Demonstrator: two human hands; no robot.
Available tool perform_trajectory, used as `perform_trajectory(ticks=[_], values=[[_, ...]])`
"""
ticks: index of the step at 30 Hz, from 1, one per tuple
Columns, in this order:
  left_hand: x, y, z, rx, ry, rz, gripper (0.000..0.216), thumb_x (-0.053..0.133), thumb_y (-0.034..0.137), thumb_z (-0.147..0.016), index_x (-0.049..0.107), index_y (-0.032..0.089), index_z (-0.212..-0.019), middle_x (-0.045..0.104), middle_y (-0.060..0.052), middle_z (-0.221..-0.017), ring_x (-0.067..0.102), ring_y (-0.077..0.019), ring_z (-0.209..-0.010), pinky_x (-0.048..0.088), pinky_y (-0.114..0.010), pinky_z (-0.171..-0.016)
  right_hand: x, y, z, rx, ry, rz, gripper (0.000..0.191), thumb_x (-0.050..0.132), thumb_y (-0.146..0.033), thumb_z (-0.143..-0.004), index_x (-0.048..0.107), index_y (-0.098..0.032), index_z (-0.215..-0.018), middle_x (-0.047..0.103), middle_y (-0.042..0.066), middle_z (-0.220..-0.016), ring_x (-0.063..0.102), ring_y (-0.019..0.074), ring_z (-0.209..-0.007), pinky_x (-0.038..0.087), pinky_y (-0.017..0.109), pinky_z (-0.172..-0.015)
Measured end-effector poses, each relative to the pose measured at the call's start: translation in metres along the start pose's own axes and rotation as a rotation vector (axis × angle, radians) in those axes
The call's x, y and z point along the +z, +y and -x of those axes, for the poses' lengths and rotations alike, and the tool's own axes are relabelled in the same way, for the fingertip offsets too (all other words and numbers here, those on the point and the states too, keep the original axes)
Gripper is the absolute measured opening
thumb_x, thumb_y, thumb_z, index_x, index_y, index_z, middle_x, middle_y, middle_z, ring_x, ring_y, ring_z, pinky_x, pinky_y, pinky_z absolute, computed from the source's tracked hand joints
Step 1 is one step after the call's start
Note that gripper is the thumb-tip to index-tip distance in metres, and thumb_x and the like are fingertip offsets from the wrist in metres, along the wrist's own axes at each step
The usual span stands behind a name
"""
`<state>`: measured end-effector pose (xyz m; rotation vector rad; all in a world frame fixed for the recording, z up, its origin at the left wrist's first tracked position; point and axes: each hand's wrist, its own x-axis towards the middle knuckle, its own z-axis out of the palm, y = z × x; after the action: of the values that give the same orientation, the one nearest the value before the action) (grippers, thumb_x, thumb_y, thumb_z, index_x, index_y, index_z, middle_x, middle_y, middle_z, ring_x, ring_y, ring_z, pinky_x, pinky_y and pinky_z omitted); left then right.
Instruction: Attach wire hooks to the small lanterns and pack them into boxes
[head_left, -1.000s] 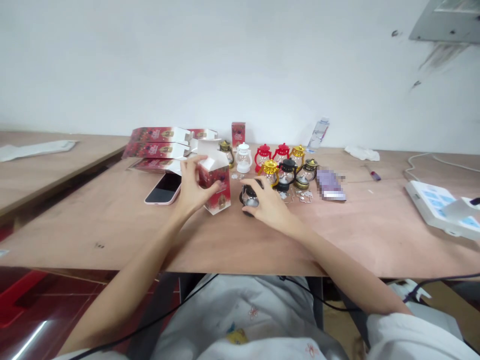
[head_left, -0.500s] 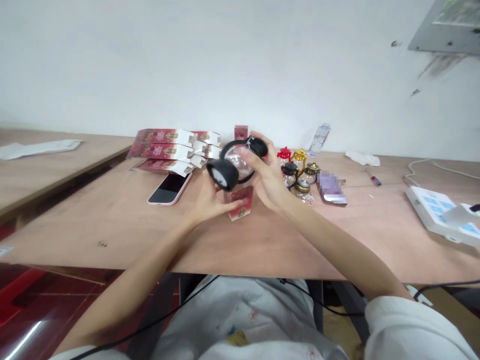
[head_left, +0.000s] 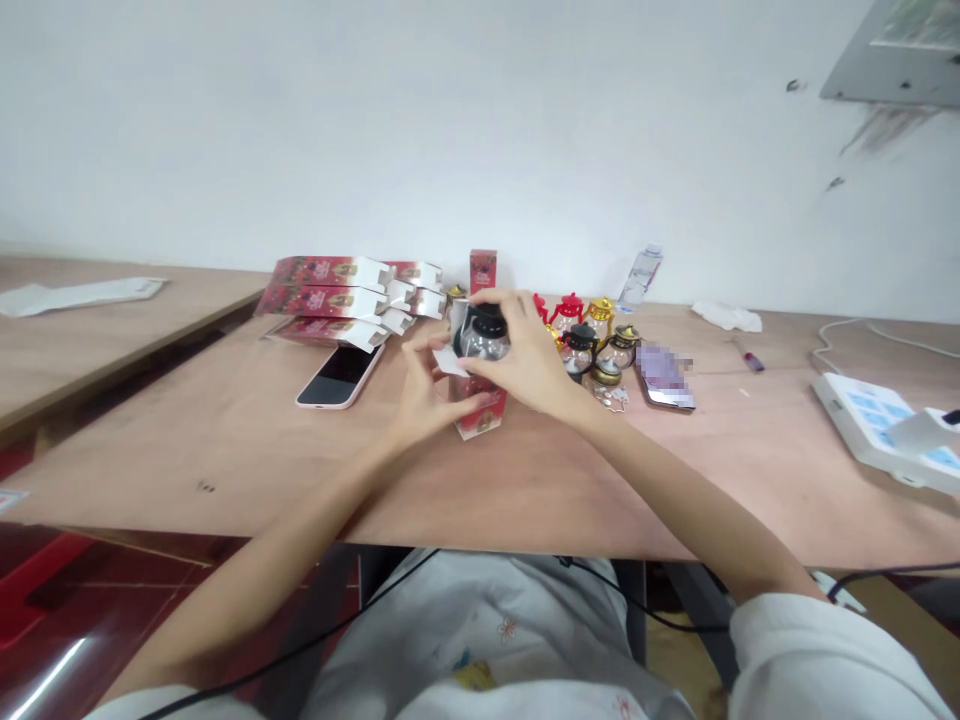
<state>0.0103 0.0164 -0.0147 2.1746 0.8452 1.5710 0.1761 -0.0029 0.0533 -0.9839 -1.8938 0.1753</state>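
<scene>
On the table [head_left: 480, 500], the left hand [head_left: 427, 400] is clamping a red box [head_left: 489, 418], its thumb pressing the front, and the box is standing upright. The right hand [head_left: 529, 345] is gripping a black lantern [head_left: 484, 345] between thumb and fingers, holding it at the box's top beside a white flap [head_left: 450, 362]; whether its base is sitting inside cannot be told. Both hands are working close together. At nine o'clock from the box a phone [head_left: 341, 377] is lying flat; at three, well apart, a power strip [head_left: 862, 405] is resting. Farther off, other lanterns [head_left: 579, 340] are clustering at two o'clock, and flat red cartons [head_left: 322, 300] are overlapping at ten. Beyond, near the wall [head_left: 480, 130], a small carton [head_left: 483, 268] is standing at twelve, and a bottle [head_left: 643, 275] at one.
</scene>
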Motion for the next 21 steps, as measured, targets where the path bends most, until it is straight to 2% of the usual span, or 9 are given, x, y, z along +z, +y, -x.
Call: perform_trajectory(ticks=[2,9,15,18,21], values=[[0.000,0.000,0.001,-0.008,0.004,-0.029,0.071,0.081,0.040,-0.063,0.026,0.025,-0.107,0.042,-0.008,-0.121,0.052,-0.0241,-0.118,0.055,-0.040,-0.086,0.000,-0.002,-0.004,-0.032,-0.081,0.047,0.053,0.074,-0.032,-0.072,0.048,-0.029,-0.118,0.049,0.006,-0.119,0.053,0.0265,-0.110,0.046,0.047,-0.094],[0.001,0.001,0.002,-0.008,-0.011,0.019,0.066,0.078,0.037,-0.067,0.032,0.025,-0.113,0.044,-0.006,-0.120,0.054,-0.0206,-0.115,0.055,-0.039,-0.090,-0.001,0.001,-0.010,-0.065,-0.172,0.153,0.047,0.066,-0.040,-0.081,0.047,-0.028,-0.123,0.054,0.007,-0.117,0.056,0.0253,-0.103,0.046,0.040,-0.087],[0.000,0.006,0.001,-0.023,-0.022,-0.007,0.065,0.077,0.035,-0.069,0.036,0.024,-0.118,0.047,-0.009,-0.124,0.056,-0.0219,-0.112,0.056,-0.038,-0.087,0.006,0.012,-0.007,-0.139,-0.238,0.269,0.023,0.048,-0.035,-0.094,0.060,-0.021,-0.107,0.064,0.009,-0.106,0.055,0.0237,-0.099,0.040,0.039,-0.089],[-0.001,0.012,0.001,-0.009,-0.056,-0.026,0.067,0.076,0.033,-0.071,0.037,0.023,-0.124,0.049,-0.010,-0.127,0.057,-0.0231,-0.113,0.056,-0.038,-0.087,0.007,0.018,-0.005,-0.200,-0.274,0.358,0.035,0.038,-0.037,-0.097,0.066,-0.018,-0.089,0.067,0.009,-0.091,0.054,0.0243,-0.095,0.038,0.041,-0.089],[-0.003,0.017,0.000,0.002,-0.097,-0.041,0.074,0.074,0.033,-0.074,0.033,0.026,-0.136,0.044,-0.012,-0.137,0.053,-0.0252,-0.119,0.055,-0.038,-0.090,0.002,0.021,-0.004,-0.238,-0.322,0.340,0.040,0.037,-0.035,-0.097,0.067,-0.018,-0.077,0.069,0.008,-0.082,0.054,0.0239,-0.092,0.038,0.043,-0.089]])
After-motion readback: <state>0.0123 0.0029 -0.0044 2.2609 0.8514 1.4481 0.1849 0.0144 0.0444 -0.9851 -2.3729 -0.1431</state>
